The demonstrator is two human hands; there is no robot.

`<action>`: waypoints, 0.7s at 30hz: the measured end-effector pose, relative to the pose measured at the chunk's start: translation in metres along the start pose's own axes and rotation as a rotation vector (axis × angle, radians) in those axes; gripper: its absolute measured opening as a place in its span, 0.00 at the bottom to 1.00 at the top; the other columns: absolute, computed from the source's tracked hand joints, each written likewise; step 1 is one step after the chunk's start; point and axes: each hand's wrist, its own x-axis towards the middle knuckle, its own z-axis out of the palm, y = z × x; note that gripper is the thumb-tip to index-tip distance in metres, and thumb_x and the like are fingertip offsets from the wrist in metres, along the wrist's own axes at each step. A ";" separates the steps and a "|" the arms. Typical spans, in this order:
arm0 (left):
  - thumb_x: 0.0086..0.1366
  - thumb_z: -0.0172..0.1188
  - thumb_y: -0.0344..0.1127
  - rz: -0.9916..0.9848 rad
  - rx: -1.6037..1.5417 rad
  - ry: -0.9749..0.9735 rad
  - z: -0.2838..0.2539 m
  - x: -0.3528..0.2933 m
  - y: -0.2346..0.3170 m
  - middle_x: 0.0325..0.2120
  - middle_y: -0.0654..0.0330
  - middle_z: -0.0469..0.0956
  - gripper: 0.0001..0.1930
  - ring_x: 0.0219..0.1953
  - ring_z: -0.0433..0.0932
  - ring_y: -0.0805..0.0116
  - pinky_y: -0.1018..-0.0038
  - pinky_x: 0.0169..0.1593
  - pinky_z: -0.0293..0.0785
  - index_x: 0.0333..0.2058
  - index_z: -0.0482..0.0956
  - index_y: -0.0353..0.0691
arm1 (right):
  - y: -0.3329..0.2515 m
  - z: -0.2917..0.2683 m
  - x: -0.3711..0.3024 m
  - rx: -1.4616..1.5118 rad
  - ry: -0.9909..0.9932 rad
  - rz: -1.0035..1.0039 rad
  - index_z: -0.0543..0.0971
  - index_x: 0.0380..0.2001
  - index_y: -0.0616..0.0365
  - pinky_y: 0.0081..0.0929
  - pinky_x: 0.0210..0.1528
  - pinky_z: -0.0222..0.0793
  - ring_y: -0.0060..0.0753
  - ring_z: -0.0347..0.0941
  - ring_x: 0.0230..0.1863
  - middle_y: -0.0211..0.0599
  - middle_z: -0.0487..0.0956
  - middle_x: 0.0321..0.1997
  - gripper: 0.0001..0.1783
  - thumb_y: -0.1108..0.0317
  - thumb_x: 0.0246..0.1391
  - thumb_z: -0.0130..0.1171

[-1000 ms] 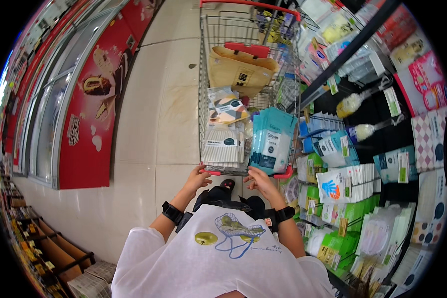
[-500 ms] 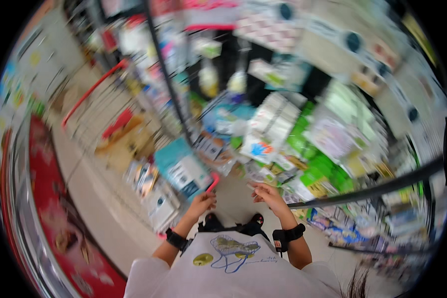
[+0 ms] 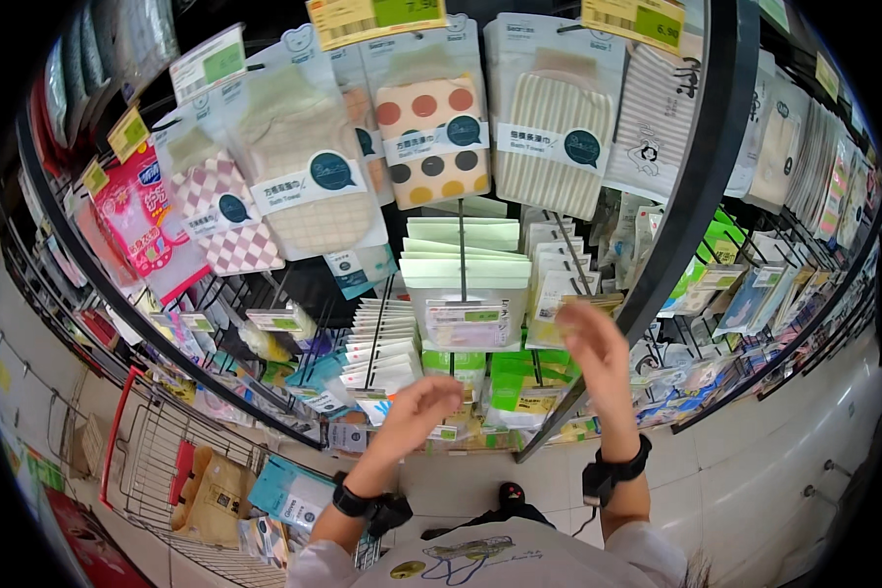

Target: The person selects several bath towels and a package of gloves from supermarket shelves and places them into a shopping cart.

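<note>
White plastic pouches [image 3: 467, 294], mid-rack in the head cam, hanging on a black hook, and both hands are up in front of the display! L hand [image 3: 421, 412]: fingers loosely curled, half-open, just below the pouches, nr a stack of white packs [image 3: 377, 343] on its L side. R hand [image 3: 600, 345]: higher, loosely open, fingers bent twd the pale packs [image 3: 556, 279] R of the pouches; can't tell if the tips touch. Black upright post [image 3: 691, 176] runs diag. right by it. Green packs [image 3: 529, 392] hang low, btwn the hands.

Up top, a row of towel packs: checked pink one [image 3: 227, 211], plain cream [image 3: 309, 181], polka-dot [image 3: 431, 137], striped [image 3: 557, 137], w/ yellow price tags [image 3: 377, 22] above. Down lower L: wire cart w/ red handle [image 3: 120, 431], brown bag [image 3: 214, 495] inside, teal packs [image 3: 289, 493] beside it. Black wristbands [image 3: 617, 468] on both arms; dark shoe [image 3: 512, 493] on the floor.
</note>
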 end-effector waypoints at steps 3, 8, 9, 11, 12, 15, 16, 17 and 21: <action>0.56 0.53 0.26 0.212 0.099 -0.046 0.015 0.035 0.049 0.32 0.63 0.73 0.10 0.36 0.71 0.76 0.80 0.40 0.67 0.38 0.69 0.33 | -0.018 -0.002 0.045 -0.116 0.057 -0.119 0.66 0.47 0.60 0.24 0.46 0.61 0.31 0.61 0.51 0.43 0.64 0.52 0.21 0.74 0.46 0.50; 0.55 0.53 0.28 0.358 0.239 -0.017 0.030 0.093 0.100 0.37 0.59 0.71 0.14 0.40 0.70 0.72 0.78 0.43 0.65 0.41 0.67 0.34 | -0.030 -0.003 0.096 -0.438 0.187 -0.287 0.65 0.47 0.56 0.35 0.54 0.51 0.50 0.50 0.58 0.58 0.53 0.57 0.24 0.68 0.42 0.52; 0.55 0.53 0.28 0.369 0.255 -0.013 0.032 0.106 0.106 0.40 0.58 0.70 0.16 0.42 0.69 0.71 0.78 0.44 0.64 0.43 0.66 0.34 | -0.028 -0.004 0.104 -0.484 0.221 -0.295 0.65 0.47 0.56 0.37 0.56 0.49 0.54 0.47 0.59 0.61 0.51 0.57 0.25 0.67 0.42 0.53; 0.54 0.53 0.30 0.377 0.316 0.012 0.033 0.135 0.119 0.45 0.56 0.66 0.20 0.46 0.67 0.69 0.76 0.47 0.63 0.47 0.62 0.33 | -0.019 -0.005 0.117 -0.445 0.217 -0.264 0.63 0.49 0.56 0.40 0.59 0.41 0.59 0.38 0.62 0.67 0.47 0.58 0.27 0.65 0.41 0.53; 0.54 0.53 0.31 0.375 0.360 0.035 0.031 0.151 0.122 0.48 0.54 0.63 0.23 0.48 0.65 0.67 0.75 0.48 0.62 0.49 0.60 0.33 | -0.017 -0.004 0.121 -0.451 0.217 -0.265 0.63 0.49 0.56 0.40 0.59 0.41 0.59 0.38 0.62 0.67 0.46 0.57 0.28 0.65 0.41 0.53; 0.53 0.54 0.36 0.312 0.390 0.075 0.033 0.185 0.133 0.53 0.49 0.57 0.31 0.53 0.60 0.63 0.72 0.52 0.58 0.54 0.54 0.33 | -0.016 -0.003 0.125 -0.400 0.198 -0.259 0.62 0.49 0.58 0.43 0.59 0.39 0.60 0.36 0.62 0.68 0.47 0.57 0.29 0.65 0.41 0.54; 0.52 0.54 0.37 0.282 0.382 0.085 0.034 0.194 0.136 0.54 0.48 0.54 0.33 0.54 0.58 0.61 0.71 0.53 0.57 0.55 0.51 0.33 | -0.014 -0.005 0.128 -0.373 0.193 -0.252 0.62 0.49 0.59 0.43 0.59 0.39 0.59 0.36 0.62 0.67 0.47 0.57 0.29 0.65 0.40 0.54; 0.51 0.54 0.38 0.262 0.406 0.102 0.034 0.202 0.137 0.55 0.47 0.53 0.35 0.55 0.57 0.60 0.71 0.53 0.57 0.55 0.50 0.34 | -0.011 -0.006 0.130 -0.341 0.188 -0.239 0.62 0.49 0.59 0.43 0.59 0.39 0.59 0.37 0.61 0.67 0.48 0.56 0.30 0.65 0.40 0.54; 0.50 0.55 0.39 0.217 0.509 0.149 0.035 0.229 0.136 0.55 0.43 0.49 0.39 0.54 0.57 0.56 0.72 0.52 0.58 0.56 0.46 0.34 | -0.007 -0.013 0.135 -0.366 0.176 -0.218 0.63 0.47 0.60 0.42 0.58 0.40 0.57 0.39 0.61 0.64 0.50 0.56 0.28 0.65 0.40 0.55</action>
